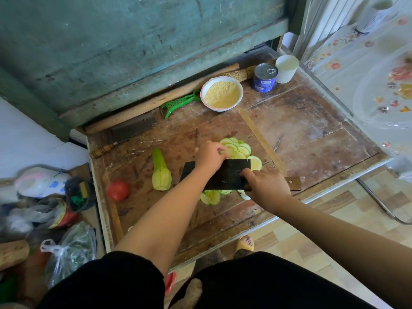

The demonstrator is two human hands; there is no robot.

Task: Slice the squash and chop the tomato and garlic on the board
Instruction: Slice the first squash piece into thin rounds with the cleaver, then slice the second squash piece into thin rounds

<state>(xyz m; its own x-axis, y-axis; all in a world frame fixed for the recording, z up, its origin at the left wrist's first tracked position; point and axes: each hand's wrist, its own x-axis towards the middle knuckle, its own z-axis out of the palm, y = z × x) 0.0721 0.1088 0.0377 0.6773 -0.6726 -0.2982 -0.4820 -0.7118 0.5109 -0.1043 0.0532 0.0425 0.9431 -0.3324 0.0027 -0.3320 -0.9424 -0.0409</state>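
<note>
Head view: a cleaver [219,175] is held flat over the wooden worktop [312,130] by the right hand [267,186], whose fingers are curled round the handle, most of which is hidden. Squash slices [237,148] are pinched on the far side of the blade by the left hand [209,156]; more slices [211,197] are partly covered by the blade. The uncut squash piece [160,172] and tomato [118,189] lie to the left. Garlic cannot be made out.

The cleaver blade [217,175] hides the middle of the squash slices [237,148]. The right hand [268,186] covers most of the handle. The bags [66,253] at left are blurred.
</note>
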